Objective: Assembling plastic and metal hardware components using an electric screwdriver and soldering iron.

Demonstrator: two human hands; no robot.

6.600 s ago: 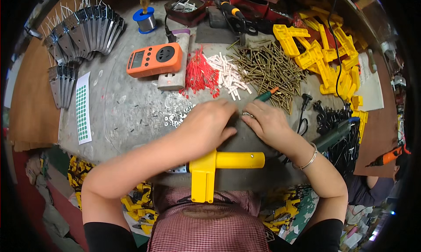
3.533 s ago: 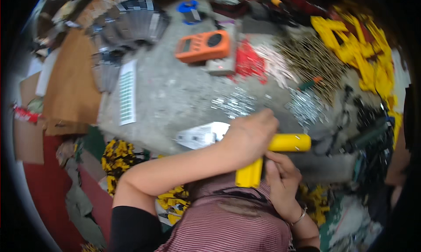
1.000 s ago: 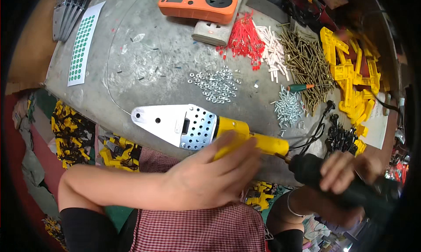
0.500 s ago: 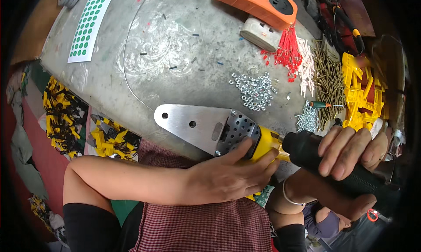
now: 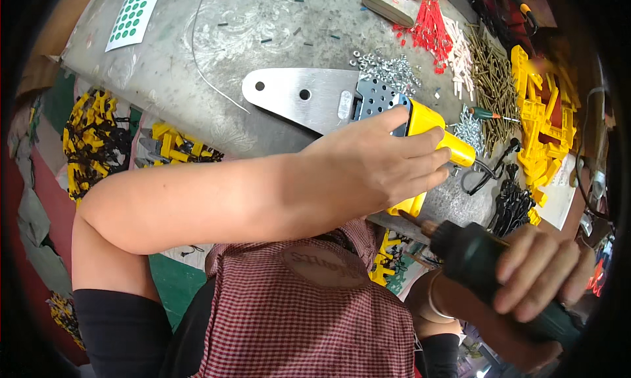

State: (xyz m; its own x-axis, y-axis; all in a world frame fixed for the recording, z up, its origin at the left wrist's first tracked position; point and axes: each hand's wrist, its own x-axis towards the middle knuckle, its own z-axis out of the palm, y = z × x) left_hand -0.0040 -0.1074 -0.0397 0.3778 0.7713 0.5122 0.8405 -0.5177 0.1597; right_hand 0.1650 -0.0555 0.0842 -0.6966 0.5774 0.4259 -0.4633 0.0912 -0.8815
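The left hand [image 5: 378, 164] is clamped around the yellow handle of the welding tool [image 5: 420, 125], whose metal plate [image 5: 302, 98] lies on the tabletop [image 5: 164, 69]. Below that handle, the right hand [image 5: 539, 276] is closed on a green power screwdriver [image 5: 480, 259], its bit touching the handle's underside.

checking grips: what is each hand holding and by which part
Left hand grips the yellow-handled tool by its yellow body; right hand holds the dark power screwdriver around its barrel.
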